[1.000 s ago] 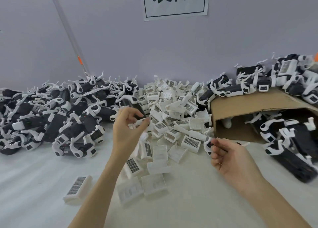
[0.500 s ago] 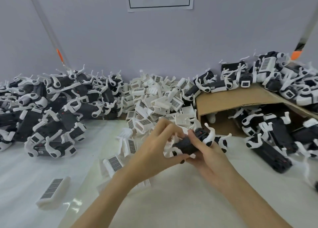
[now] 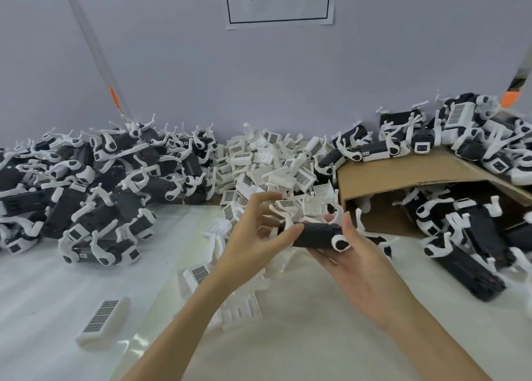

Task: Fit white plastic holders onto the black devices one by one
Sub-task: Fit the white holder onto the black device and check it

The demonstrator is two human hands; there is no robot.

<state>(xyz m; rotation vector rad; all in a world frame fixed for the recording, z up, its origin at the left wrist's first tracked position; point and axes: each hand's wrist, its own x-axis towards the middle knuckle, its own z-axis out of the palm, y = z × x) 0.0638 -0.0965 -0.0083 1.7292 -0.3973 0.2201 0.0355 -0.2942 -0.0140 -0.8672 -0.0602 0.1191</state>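
Grey wall (image 3: 172,64), paper sign (image 3: 280,1) | white tabletop (image 3: 43,294), cardboard box (image 3: 403,176) | both hands, left hand (image 3: 253,239) and right hand (image 3: 362,268), fingers curled round black device (image 3: 315,234) above holder pile (image 3: 273,162)

We see two bare forearms, no sleeves, watch or rings on either; our left hand (image 3: 253,236) and right hand (image 3: 359,268) wear no gloves.

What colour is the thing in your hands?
Black device with white clip-on parts, seen in the head view.

Bright, even light; wide-angle edge distortion.
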